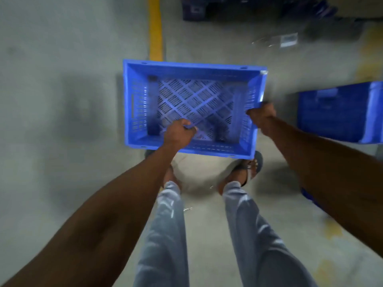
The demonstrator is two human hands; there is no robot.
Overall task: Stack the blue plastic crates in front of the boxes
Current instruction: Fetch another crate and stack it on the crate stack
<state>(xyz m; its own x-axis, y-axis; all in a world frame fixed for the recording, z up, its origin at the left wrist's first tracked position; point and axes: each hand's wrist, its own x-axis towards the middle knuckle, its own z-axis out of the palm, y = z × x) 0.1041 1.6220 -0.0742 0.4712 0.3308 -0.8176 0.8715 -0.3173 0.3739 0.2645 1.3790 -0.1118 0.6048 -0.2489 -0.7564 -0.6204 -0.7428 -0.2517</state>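
An empty blue plastic crate with slotted walls and a lattice bottom hangs in front of me above the concrete floor, open side up. My left hand grips its near rim from inside. My right hand grips the rim of its right end wall. A second blue crate stands on the floor to the right, cut off by the frame edge. The whole view is motion-blurred.
A yellow floor stripe runs away ahead of the held crate. Dark crates or boxes sit blurred at the top. A clear wrapper with a label lies on the floor. My legs and sandalled feet are below the crate.
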